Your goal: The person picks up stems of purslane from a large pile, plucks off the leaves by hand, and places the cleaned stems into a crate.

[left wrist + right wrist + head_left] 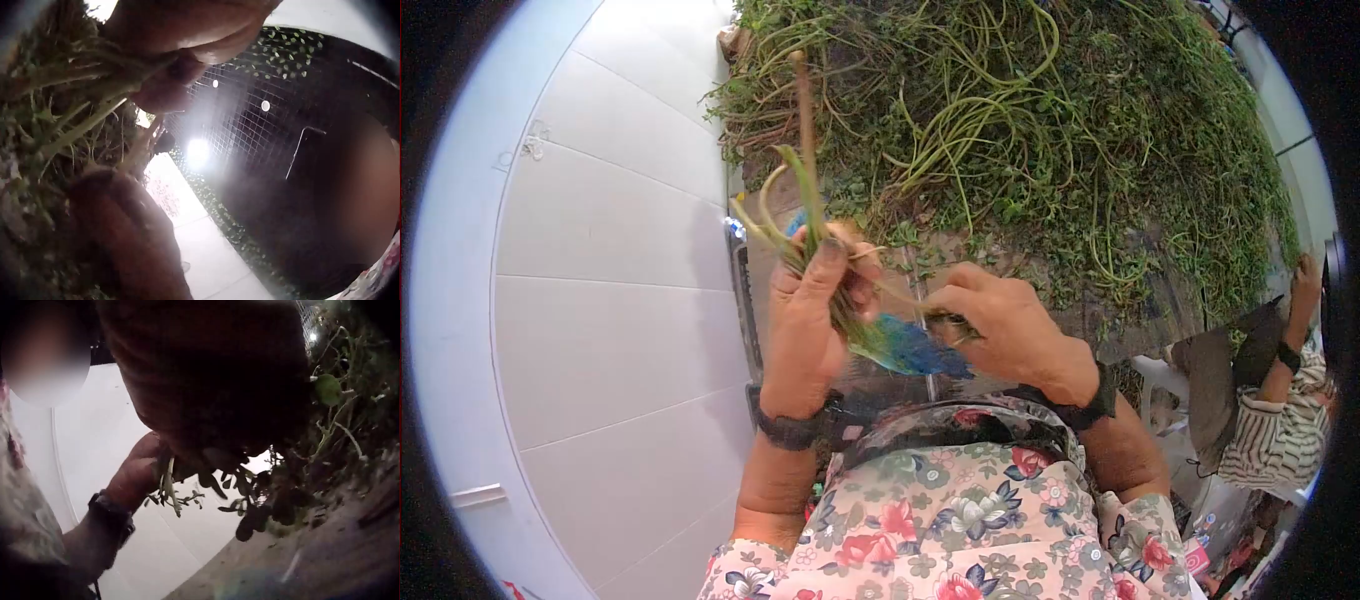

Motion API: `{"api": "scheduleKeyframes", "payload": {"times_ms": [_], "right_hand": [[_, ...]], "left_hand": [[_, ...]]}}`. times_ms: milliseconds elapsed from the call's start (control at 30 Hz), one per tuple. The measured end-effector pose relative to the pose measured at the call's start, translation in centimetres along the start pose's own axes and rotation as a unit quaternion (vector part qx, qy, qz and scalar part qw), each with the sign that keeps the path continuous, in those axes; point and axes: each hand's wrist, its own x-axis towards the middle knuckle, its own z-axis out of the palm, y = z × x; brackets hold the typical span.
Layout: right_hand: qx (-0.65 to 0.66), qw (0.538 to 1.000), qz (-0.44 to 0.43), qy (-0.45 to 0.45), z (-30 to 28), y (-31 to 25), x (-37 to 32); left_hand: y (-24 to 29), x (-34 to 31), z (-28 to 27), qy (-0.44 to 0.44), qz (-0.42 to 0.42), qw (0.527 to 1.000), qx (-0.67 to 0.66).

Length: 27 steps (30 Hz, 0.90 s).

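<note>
My left hand (810, 315) grips a small bunch of long green stems (812, 190), whose cut ends point up and away from me. In the left wrist view, those stems (78, 131) run between the thumb (128, 231) and the curled fingers (200, 31). To its right, my right hand (1025, 325) pinches a thin stem that stretches across from the bunch. Small rounded leaves (253, 519) hang below the right hand (206, 375) in the right wrist view. Under both hands shows a blue and green patch (900, 345), partly covered.
A large heap of tangled leafy greens (1080, 130) covers the far side of the table (1090, 325). A white panelled wall (620, 340) rises close on the left. At the right, another person's arm (1303, 300) reaches toward the heap.
</note>
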Motion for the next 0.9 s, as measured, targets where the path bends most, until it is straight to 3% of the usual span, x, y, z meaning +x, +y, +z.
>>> {"api": "scheduleKeyframes", "payload": {"times_ms": [233, 367, 433, 533, 600, 667, 733, 800, 867, 900], "right_hand": [[-0.021, 0.999, 0.034, -0.019, -0.3, 0.6, -1.9], [-0.015, 0.998, 0.057, -0.016, 0.4, 1.2, -2.6], [-0.013, 0.995, 0.095, 0.026, 0.6, 1.6, -3.0], [0.057, 0.948, 0.303, 0.085, -1.4, 3.2, -2.9], [-0.112, 0.962, 0.052, 0.243, -3.1, 8.1, -5.0], [0.015, 0.917, 0.245, 0.315, -5.0, 8.1, -6.6], [0.207, 0.856, 0.344, 0.325, -6.6, 8.6, -8.3], [0.448, 0.786, 0.329, 0.270, -8.2, 9.3, -9.5], [0.347, 0.837, 0.326, 0.269, -7.5, 8.0, -9.3], [0.243, 0.907, 0.238, 0.250, -6.9, 7.4, -9.3]], "left_hand": [[0.1, 0.8, -2.3, 0.054, 0.045, 0.998, -0.004], [0.8, 0.8, -1.9, 0.034, 0.004, 0.992, -0.122], [0.6, 1.0, -2.2, -0.019, -0.021, 0.975, -0.220], [1.0, -0.2, -1.6, -0.083, -0.063, 0.972, -0.211], [2.3, 0.0, -2.1, -0.075, -0.016, 0.972, -0.224], [3.6, 0.4, -3.6, -0.069, 0.022, 0.978, -0.195], [3.4, 0.3, -3.6, 0.026, 0.006, 0.995, -0.099], [2.3, 0.3, -4.5, 0.095, -0.048, 0.993, -0.054], [0.2, 0.8, -7.0, 0.091, -0.099, 0.990, -0.044], [-0.7, 1.1, -8.3, 0.092, -0.122, 0.987, -0.039]]}}
